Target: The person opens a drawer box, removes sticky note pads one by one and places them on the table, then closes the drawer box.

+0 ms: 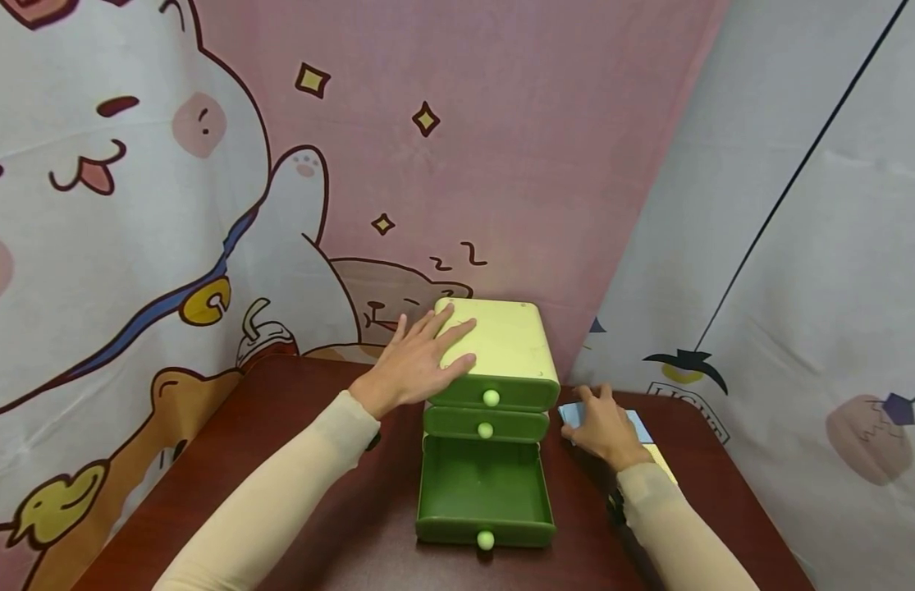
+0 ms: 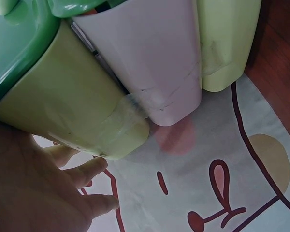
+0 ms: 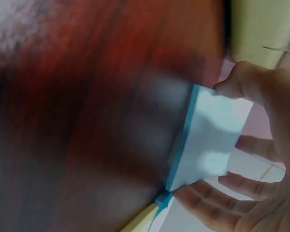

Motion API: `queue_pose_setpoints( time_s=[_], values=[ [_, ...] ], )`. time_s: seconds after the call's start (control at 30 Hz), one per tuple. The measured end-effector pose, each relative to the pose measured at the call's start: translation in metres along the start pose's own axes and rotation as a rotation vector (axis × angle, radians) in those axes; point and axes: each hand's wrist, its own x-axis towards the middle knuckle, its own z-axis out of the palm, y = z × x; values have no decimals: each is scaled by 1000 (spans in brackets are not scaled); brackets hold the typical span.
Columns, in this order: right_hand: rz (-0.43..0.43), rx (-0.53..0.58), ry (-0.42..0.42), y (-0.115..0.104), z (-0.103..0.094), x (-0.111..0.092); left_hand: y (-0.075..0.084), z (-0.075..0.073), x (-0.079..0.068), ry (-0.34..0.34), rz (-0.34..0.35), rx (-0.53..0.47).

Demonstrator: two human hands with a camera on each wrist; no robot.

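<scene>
A small chest of drawers (image 1: pixel 501 336) with a pale yellow top and green drawer fronts stands on the table. Its bottom drawer (image 1: pixel 487 484) is pulled out, showing a green floor. My left hand (image 1: pixel 416 361) rests on the left side of the top with fingers spread; the left wrist view shows its fingers beside the yellow casing (image 2: pixel 77 96). To the right of the chest, my right hand (image 1: pixel 605 427) grips a light blue pad of paper (image 3: pixel 212 135) by its edges, thumb on one side and fingers on the other.
Under my right hand lie another blue piece (image 1: pixel 640 427) and a yellow piece (image 1: pixel 664 465). The dark red-brown table (image 1: pixel 317 492) extends to both sides of the chest. A cartoon-printed cloth (image 1: pixel 538 148) hangs behind.
</scene>
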Motion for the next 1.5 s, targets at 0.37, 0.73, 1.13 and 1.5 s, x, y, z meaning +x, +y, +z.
queue_pose_setpoints(
  time_s=[0.37, 0.73, 1.13, 1.5],
  values=[
    [-29, -61, 82, -2, 9, -9, -1, 0, 1, 5, 5, 3],
    [-63, -80, 80, 5, 9, -12, -3, 1, 2, 9, 11, -15],
    [-10, -39, -8, 2, 4, -9, -1, 1, 0, -9, 8, -16],
    [-22, -32, 11, -9, -5, -19, -1, 0, 2, 0, 5, 9]
  ],
)
